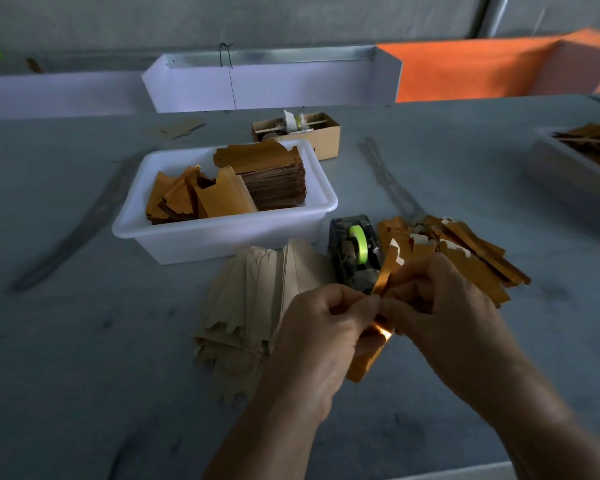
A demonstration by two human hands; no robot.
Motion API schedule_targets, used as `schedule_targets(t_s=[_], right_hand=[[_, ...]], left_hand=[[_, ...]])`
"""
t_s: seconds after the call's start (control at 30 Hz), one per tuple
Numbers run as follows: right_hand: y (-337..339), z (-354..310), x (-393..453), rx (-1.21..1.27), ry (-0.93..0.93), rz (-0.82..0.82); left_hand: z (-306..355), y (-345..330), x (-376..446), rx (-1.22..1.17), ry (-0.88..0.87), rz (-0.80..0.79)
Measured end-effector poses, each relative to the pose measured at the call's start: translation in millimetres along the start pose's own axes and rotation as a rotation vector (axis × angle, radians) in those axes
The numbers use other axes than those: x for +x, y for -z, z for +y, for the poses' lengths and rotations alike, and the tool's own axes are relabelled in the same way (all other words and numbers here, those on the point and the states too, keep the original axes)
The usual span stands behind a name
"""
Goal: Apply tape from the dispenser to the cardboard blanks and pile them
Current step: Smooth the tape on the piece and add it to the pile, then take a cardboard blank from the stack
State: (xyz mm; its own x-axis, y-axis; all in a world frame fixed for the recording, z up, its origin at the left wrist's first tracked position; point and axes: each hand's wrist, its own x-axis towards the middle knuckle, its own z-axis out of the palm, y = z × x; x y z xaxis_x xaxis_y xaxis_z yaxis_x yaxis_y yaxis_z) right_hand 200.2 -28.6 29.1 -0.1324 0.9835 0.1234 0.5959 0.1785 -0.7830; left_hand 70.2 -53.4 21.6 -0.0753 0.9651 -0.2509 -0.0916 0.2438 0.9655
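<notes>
Both grips pinch one shiny gold folded cardboard blank: left hand and right hand, just before the black tape dispenser on the grey table.

packing workshop, probably | bins of cardboard blanks | worktable

Both hands around gold blank

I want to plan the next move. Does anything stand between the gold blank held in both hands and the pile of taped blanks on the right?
Nothing visible does. The left hand and right hand hold the gold blank just in front of the tape dispenser. The taped pile lies behind the right hand, with no object between.
</notes>
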Motion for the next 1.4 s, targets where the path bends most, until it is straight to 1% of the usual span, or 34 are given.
schedule_targets(t_s=[0.2, 0.3, 0.37, 0.43, 0.53, 0.6, 0.63, 0.7, 0.8, 0.97, 1.03, 1.1, 1.13, 1.17, 1.2, 1.23, 1.27, 1.3, 1.33, 1.4], right_hand=[[-4.7, -2.2, -2.2, -0.119, -0.012, 0.040], [-5.6, -2.0, -4.2, -0.194, -0.008, 0.075], [-5.2, -2.3, -4.7, -0.218, -0.036, 0.086], [-5.5, -3.5, -4.6, -0.238, -0.075, 0.073], [-6.0, -6.8, -5.7, -0.321, -0.116, 0.054], [-4.7, -5.5, -7.4, -0.408, -0.110, 0.089], [-3.6, -3.2, -7.7, -0.397, -0.105, 0.105], [-2.5, 2.1, -7.6, -0.214, -0.109, 0.086], [-8.0, 8.7, -8.8, 0.080, -0.189, -0.037], [-13.7, 20.0, -10.7, 0.450, -0.307, -0.104], [-13.2, 22.8, -10.2, 0.554, -0.340, -0.116], [-13.7, 24.0, -9.0, 0.543, -0.330, -0.135], [-13.6, 24.3, -8.4, 0.518, -0.323, -0.144], [-13.1, 25.1, -5.8, 0.495, -0.320, -0.143], [-11.4, 25.9, -1.6, 0.462, -0.317, -0.119], [-8.6, 27.3, 4.3, 0.402, -0.305, -0.068], [-4.8, 29.2, 11.7, 0.320, -0.280, 0.003], [-1.1, 32.9, 20.1, 0.234, -0.251, 0.084], [2.6, 37.4, 29.0, 0.144, -0.224, 0.157], [3.9, 47.0, 47.3, -0.070, -0.186, 0.227]], left_hand=[[-5.9, -7.3, -1.3, 0.082, -0.092, 0.123], [-11.3, -13.8, -3.4, 0.190, -0.185, 0.206], [-15.5, -15.5, -3.2, 0.248, -0.213, 0.231], [-19.5, -13.9, -2.2, 0.215, -0.182, 0.222], [-23.8, -9.1, 0.1, 0.117, -0.088, 0.186], [-23.9, -6.9, 1.1, 0.025, -0.027, 0.195], [-23.4, -6.3, 1.2, -0.004, -0.007, 0.204], [-21.7, -5.9, 0.1, -0.030, 0.006, 0.214], [-19.4, -6.1, -2.9, -0.074, 0.022, 0.200], [-16.3, -3.3, -3.9, -0.140, 0.097, 0.082], [-15.3, -0.7, -2.8, -0.199, 0.140, 0.022], [-16.9, 2.8, -0.6, -0.171, 0.158, -0.005], [-18.2, 4.6, 1.0, -0.113, 0.137, 0.010], [-20.0, 6.4, 3.5, -0.015, 0.090, 0.061], [-24.3, 9.2, 8.6, 0.173, 0.013, 0.152], [-28.0, 12.6, 15.1, 0.463, -0.085, 0.271], [-30.1, 15.7, 21.3, 0.808, -0.161, 0.398], [-30.6, 18.4, 25.9, 1.093, -0.199, 0.500], [-31.6, 19.7, 30.7, 1.261, -0.197, 0.573], [-34.8, 18.1, 40.0, 1.391, -0.127, 0.611]])
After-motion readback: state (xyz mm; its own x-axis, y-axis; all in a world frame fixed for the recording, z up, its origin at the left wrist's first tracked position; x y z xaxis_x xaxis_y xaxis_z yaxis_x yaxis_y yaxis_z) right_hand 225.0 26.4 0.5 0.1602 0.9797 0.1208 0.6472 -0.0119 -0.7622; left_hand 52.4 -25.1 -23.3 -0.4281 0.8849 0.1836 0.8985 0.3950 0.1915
